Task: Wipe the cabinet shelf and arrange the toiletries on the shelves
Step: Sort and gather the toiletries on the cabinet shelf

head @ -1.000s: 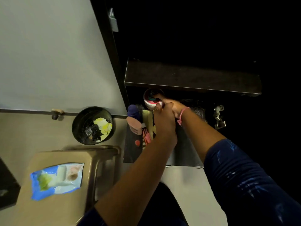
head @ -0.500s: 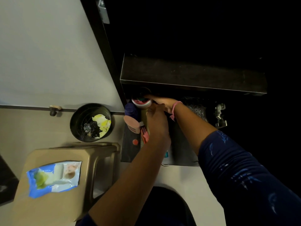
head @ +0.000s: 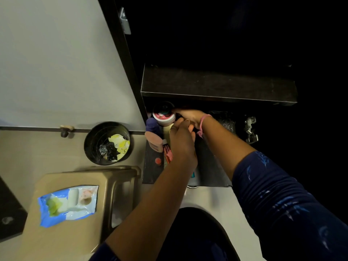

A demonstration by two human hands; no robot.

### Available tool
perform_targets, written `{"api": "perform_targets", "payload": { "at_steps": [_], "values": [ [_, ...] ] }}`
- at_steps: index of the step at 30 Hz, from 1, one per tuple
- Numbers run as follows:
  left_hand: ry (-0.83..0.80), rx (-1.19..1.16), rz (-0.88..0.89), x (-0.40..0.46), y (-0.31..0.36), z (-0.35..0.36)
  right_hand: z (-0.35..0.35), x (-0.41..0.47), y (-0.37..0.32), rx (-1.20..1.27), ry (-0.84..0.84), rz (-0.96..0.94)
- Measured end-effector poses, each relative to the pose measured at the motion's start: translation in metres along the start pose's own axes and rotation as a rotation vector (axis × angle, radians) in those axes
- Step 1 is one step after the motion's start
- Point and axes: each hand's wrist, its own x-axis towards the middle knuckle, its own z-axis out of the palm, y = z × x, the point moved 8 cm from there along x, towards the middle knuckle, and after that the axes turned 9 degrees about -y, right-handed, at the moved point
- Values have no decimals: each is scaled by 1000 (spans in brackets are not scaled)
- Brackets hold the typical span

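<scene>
A white round jar (head: 163, 116) with a pink and teal lid stands at the back left of the dark lower shelf (head: 209, 172). My right hand (head: 190, 115), with a pink band at the wrist, holds the jar's right side with its fingertips. Just in front, my left hand (head: 182, 142) curls its fingers round the top of a yellowish comb (head: 166, 131). A purple bottle (head: 153, 126), a pink bottle (head: 154, 141), a red comb (head: 167, 156) and a small red cap (head: 158, 160) sit along the shelf's left side. The upper shelf (head: 216, 85) is bare and dark.
The white cabinet door (head: 56, 63) stands open at the left. Below it is a black bin (head: 94, 144) with yellow scraps. A beige stool (head: 120, 178) carries a blue wipes pack (head: 67, 202). A clear bag (head: 224, 119) and a metal hinge (head: 250, 129) lie at the shelf's right.
The jar, tilted in my right hand a second ago, now stands upright at the shelf's back left corner. My left hand has stayed by the comb.
</scene>
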Motion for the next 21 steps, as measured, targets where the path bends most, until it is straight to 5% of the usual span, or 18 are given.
{"api": "perform_targets", "payload": {
  "at_steps": [12,21],
  "values": [
    [-138,121,23,-47,27,-7,-22,-80,-19,76,401,-281],
    [-159,156,135,-95,72,-64,65,-167,-10,89,524,-609]
  ]
}}
